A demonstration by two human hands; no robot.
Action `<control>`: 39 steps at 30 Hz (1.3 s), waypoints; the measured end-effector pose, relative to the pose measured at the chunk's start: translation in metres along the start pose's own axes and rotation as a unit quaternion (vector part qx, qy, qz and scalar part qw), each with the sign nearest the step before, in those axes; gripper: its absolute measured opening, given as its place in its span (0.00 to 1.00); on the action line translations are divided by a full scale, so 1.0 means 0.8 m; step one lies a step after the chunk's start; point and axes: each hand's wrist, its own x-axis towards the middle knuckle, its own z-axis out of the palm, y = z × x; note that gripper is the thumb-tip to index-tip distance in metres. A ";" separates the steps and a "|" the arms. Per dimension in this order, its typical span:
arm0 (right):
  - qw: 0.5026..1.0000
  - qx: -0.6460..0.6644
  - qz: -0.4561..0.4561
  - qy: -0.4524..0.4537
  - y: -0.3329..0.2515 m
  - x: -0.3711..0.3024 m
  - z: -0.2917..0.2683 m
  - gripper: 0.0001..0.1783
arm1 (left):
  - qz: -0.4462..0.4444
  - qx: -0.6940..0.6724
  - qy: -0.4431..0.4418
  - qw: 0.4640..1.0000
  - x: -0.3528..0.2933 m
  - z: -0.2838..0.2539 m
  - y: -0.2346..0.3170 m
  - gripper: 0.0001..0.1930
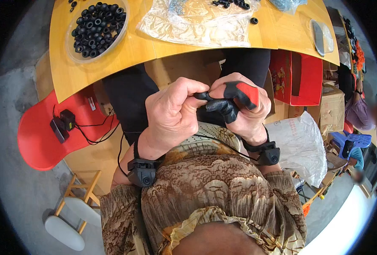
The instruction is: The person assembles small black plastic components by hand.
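Left hand (171, 112): thumb and forefinger pinched together, no gap, on a small black part (202, 96); other fingers curled in. Right hand (246, 106): fingers bent inward, a bare fingertip against the part's right end. Whether this hand grips or only presses cannot be told. Black finger covers (227, 110) are worn on it, one with a red patch.

Key relation, as judged: the part lies between the two sets of fingertips, its visible length running roughly left to right. Neither hand is clearly nearer; both meet at it, above the lap and short of the table (58, 55).

Farther out: a clear bowl (69, 46) of similar black parts at upper left; a plastic bag (188, 25) ahead; one loose black ring (254, 20) just beside the bag.

Not verifiable: both ends of the part are covered by fingers. Its lower edge merges with the dark covers, so one piece or two cannot be determined. The bag is cut off at the top.
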 end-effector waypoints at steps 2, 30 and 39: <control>1.000 0.008 0.016 -0.016 0.000 0.002 -0.004 0.08 | 0.004 -0.020 0.007 1.000 -0.003 0.006 -0.006 0.09; 0.923 0.315 0.207 -0.077 0.025 -0.017 -0.001 0.08 | -0.054 -0.139 -0.002 0.989 -0.023 0.022 -0.020 0.06; 0.918 0.284 0.221 -0.168 0.034 -0.007 -0.010 0.13 | 0.052 -0.041 -0.026 0.997 -0.006 0.010 -0.029 0.08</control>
